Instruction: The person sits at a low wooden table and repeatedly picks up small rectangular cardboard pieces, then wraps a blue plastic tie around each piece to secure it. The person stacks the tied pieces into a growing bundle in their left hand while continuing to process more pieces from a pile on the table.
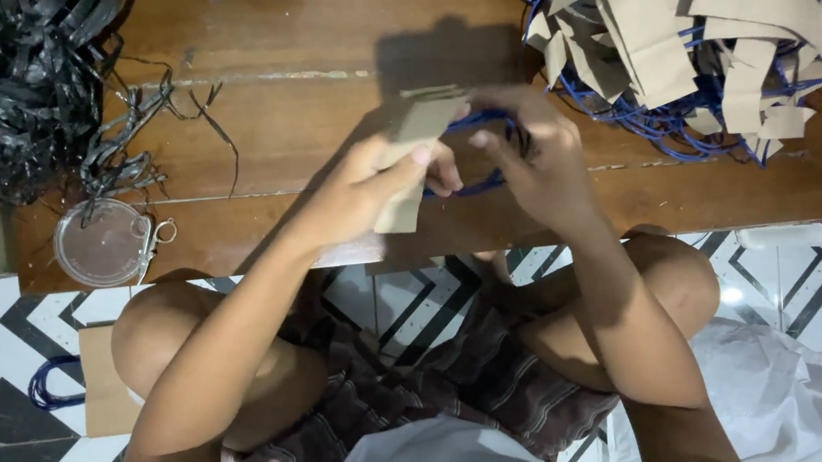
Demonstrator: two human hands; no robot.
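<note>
My left hand (371,180) grips a brown cardboard strip (411,156), held tilted above the low wooden table (293,51). A blue cord (481,119) runs from the strip's far end into my right hand (537,159), whose fingers pinch it beside the strip. Both hands meet just past the table's near edge, over my folded knees.
A heap of brown cardboard strips with blue cords (702,22) fills the table's back right. A tangle of black ribbon (25,87) lies at the back left. A clear round lid with small scissors (106,242) sits near the left front. A finished strip (104,381) lies on the tiled floor.
</note>
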